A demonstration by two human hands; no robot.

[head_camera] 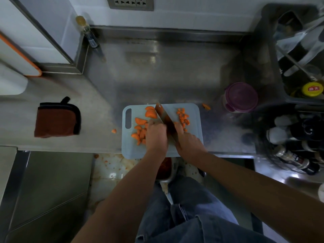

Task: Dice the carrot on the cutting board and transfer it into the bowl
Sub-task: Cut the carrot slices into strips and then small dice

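Since the cutting board (133,149) overhangs the near edge of the steel surface (175,76), a hard chop could tip it; that is a judgement. The right hand (188,143) is clenched on the knife (166,118) handle. The left hand (156,134) curls onto carrot slices (140,121) on the board's left half, knuckles just beside the blade: cut risk. Diced carrot (183,117) sits toward the far right corner. A stray piece (114,131) lies off-board; more could scatter. Surface: folded cloth (57,120) left, purple-lidded tub (241,97) right. Wall socket (130,3) behind. Bowl not clearly identified.
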